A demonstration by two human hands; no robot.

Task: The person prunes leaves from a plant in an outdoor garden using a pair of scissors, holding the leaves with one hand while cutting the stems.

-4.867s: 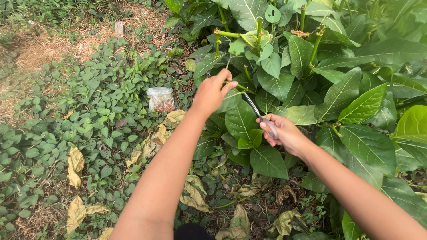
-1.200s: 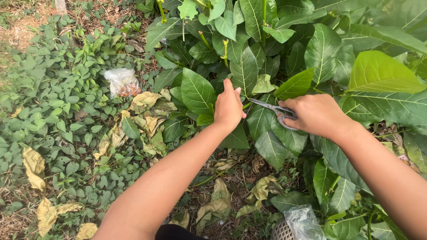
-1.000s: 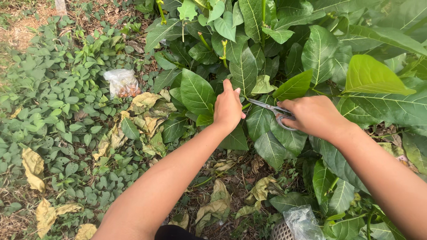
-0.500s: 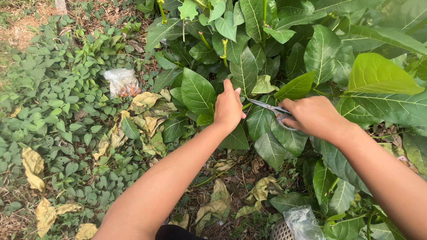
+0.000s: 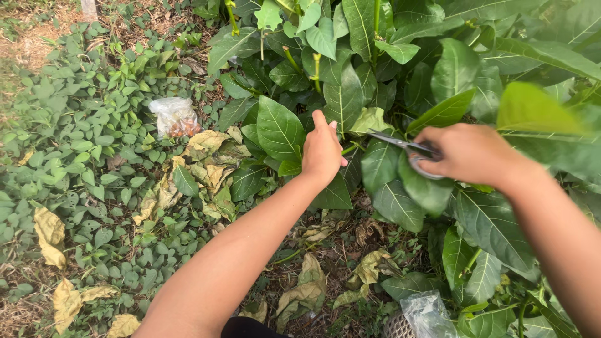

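A left hand (image 5: pixel 322 152) is gripping a green stem (image 5: pixel 348 149) among broad leaves (image 5: pixel 278 128), while the right hand (image 5: pixel 469 153), just to its right, is holding metal scissors (image 5: pixel 400 142) whose blades are pointing toward that stem; a clear plastic bag (image 5: pixel 174 116) is lying well off to the left hand's left.

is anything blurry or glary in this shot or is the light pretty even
Head view: soft, even daylight, no hard shadows or glare. The right hand, the scissors in its grip and the big light-green leaf beside it are smeared by motion blur. The left hand at the green stem and the clear plastic bag on the ground cover look sharp.
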